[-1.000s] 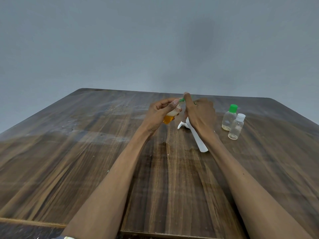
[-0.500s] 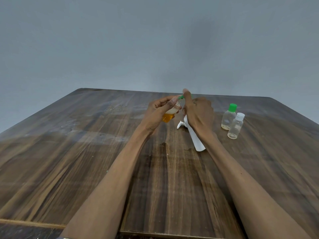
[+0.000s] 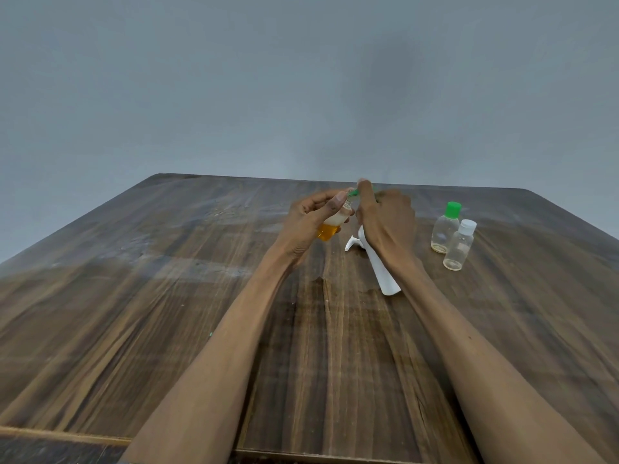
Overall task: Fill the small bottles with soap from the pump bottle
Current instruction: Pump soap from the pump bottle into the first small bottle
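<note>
Gripped in our left hand (image 3: 313,219), tilted above the table (image 3: 167,296), is a small bottle (image 3: 330,229) partly full of amber soap. Our right hand (image 3: 388,222) pinches its green cap (image 3: 353,193) at the neck. We count three small bottles: this one, plus two clear ones standing touching at right, green-capped (image 3: 445,229) and white-capped (image 3: 459,246). One white pump bottle (image 3: 382,272) lies behind our right wrist, half hidden.

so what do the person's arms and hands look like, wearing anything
Both forearms are bare up to the bottom of the frame: no sleeves, gloves, rings or watch in view. The left hand and right hand are slim with long fingers and short nails. The upper arms are out of frame.
</note>
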